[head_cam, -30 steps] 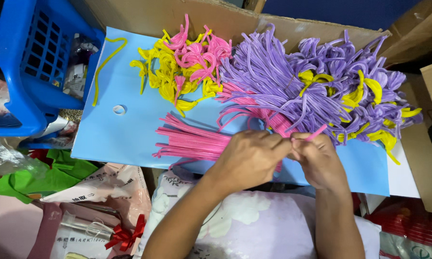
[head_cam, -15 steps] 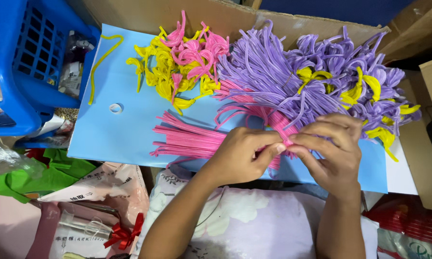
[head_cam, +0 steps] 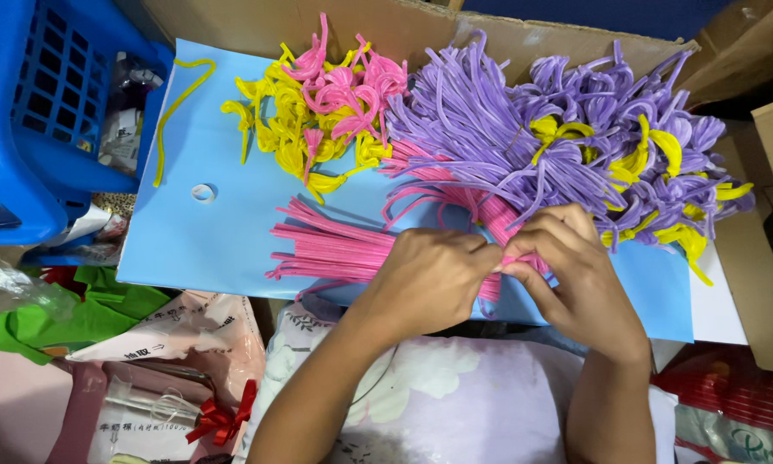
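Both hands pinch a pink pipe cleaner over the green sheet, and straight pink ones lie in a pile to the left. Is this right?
Not quite: the head view shows the sheet is light blue, not green. The rest holds: the left hand and right hand pinch a pink pipe cleaner, and straight pink ones lie piled to the left.

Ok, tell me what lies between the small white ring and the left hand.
In the head view, straight pink pipe cleaners lie on the blue sheet between white ring and left hand.
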